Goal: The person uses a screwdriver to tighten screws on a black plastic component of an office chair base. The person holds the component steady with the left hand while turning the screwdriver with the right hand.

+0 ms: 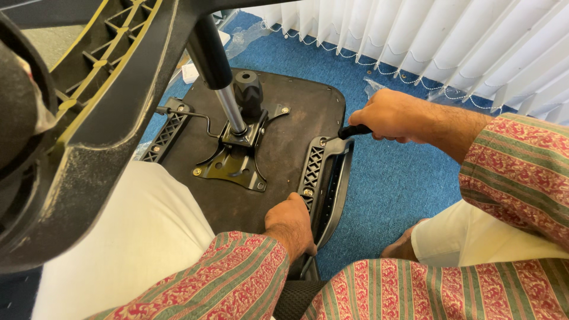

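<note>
A black armrest (325, 178) with a lattice-patterned bracket lies along the right edge of the upturned dark seat base (296, 124); a black tool handle (354, 130), probably a screwdriver, meets its far end.

One view is supplied: a head-worn camera on the person, looking steeply down and slightly forward. It sits close to the work; the striped red-and-green sleeves (249, 278) fill the bottom edge and the white-trousered lap (124, 249) lies directly below the lens. The upturned dark brown chair seat board (296, 112) occupies the centre of the frame, resting on the blue carpet floor (391, 178). A black-and-yellow plastic chair base (89, 118) looms very near at the left edge, out of focus. White vertical blinds (450, 41) mark the far side, upper right.
</note>
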